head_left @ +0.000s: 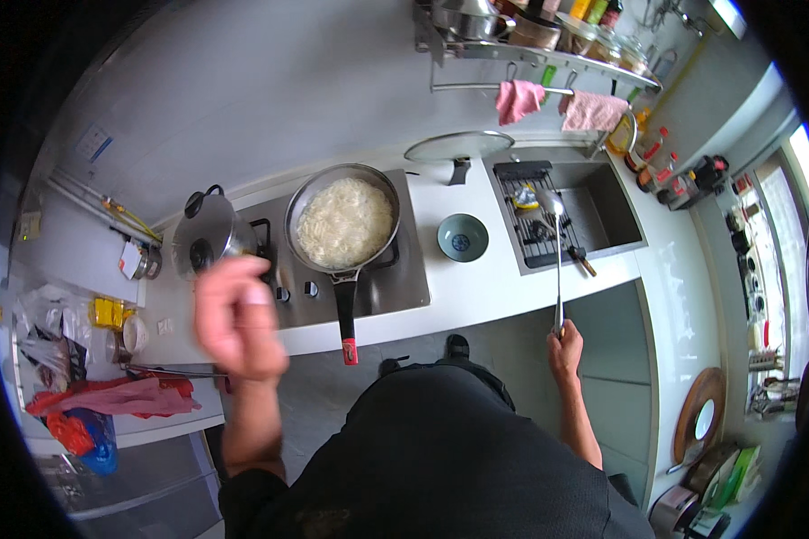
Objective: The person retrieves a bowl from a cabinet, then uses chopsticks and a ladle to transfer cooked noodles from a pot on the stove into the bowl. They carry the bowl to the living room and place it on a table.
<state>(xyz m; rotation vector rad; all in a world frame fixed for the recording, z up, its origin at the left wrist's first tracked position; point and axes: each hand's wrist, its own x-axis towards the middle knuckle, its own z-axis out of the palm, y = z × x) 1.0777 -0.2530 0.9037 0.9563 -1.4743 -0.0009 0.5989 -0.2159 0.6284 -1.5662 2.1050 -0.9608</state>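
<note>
My right hand [566, 350] is closed around the handle of a long metal ladle [558, 269], whose bowl is above the sink's drying rack. My left hand [239, 320], blurred and raised in front of the stove's left side, has its fingers curled; whether anything is in it I cannot tell. A frying pan [394, 236] with a black and red handle sits on the gas stove [404, 290], filled with pale noodles [344, 222] in bubbling, foamy liquid. Right of the stove, a green-blue bowl [462, 238] stands on the white counter, with a glass lid [458, 146] behind it.
A lidded steel pot [205, 229] stands at the stove's left. The sink [596, 209] has a black rack [522, 172] across its left part. Bottles [647, 151] line the far right corner. Pink cloths [593, 111] hang below a wall shelf. A round wooden board [691, 418] leans at right.
</note>
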